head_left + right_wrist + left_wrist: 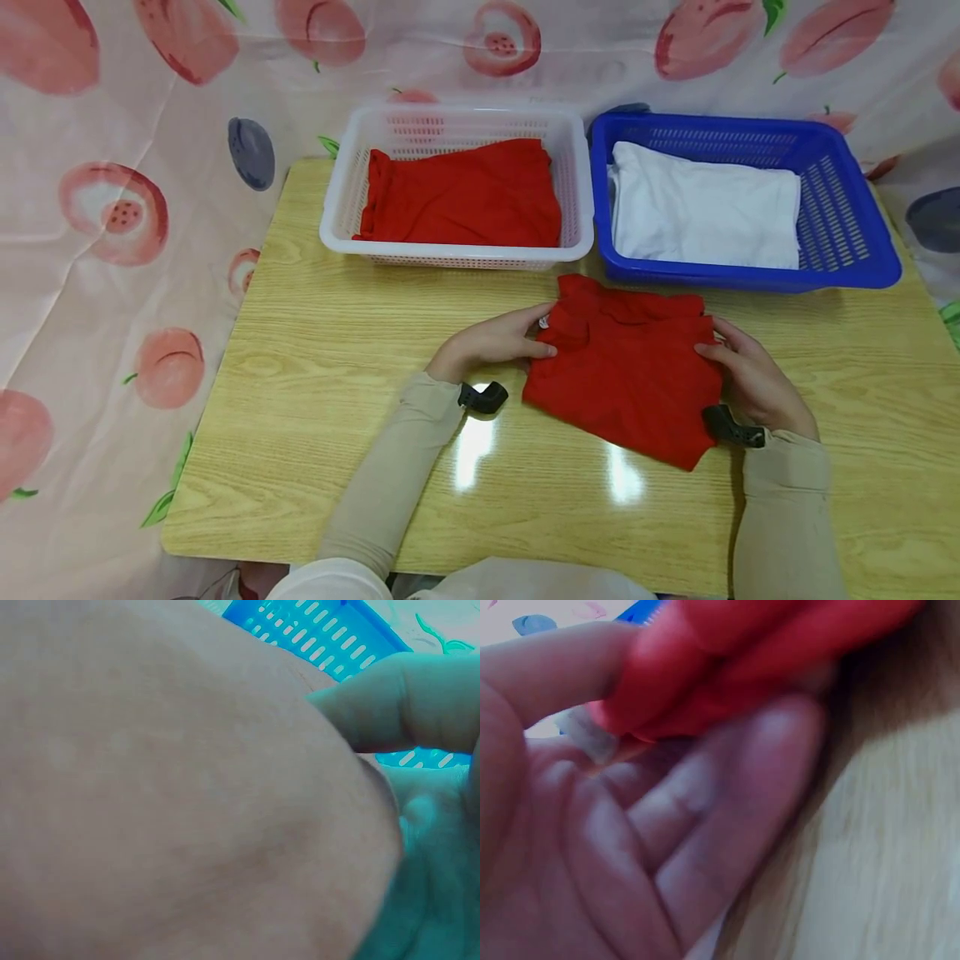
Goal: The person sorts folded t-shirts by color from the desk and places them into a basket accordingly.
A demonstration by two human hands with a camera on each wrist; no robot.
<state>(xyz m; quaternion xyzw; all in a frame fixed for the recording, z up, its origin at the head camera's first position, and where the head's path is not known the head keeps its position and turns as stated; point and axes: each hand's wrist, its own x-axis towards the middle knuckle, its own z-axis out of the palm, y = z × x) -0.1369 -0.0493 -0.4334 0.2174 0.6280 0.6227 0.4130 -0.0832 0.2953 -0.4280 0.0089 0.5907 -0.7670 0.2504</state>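
A folded red garment (pixel 626 367), its kind unclear, is held by its two sides in front of the baskets. My left hand (pixel 498 337) grips its left edge, thumb on top and fingers underneath; in the left wrist view the folded red layers sit between thumb and fingers, beside a small whitish tag (pixel 589 735). On the opposite edge my right hand (pixel 761 383) pinches the cloth, thumb above, other fingers partly hidden. The right wrist view has odd colours; a large brownish surface covers much of it, with the right thumb (pixel 405 705) at the right.
Behind the garment stand a white basket (pixel 457 252) with folded red cloth (pixel 465 196) and a blue basket (pixel 750 275) with folded white cloth (pixel 705 208). Both stand on the wooden table (pixel 337 333) near its back edge. A fruit-patterned curtain (pixel 420 50) hangs behind and at the sides.
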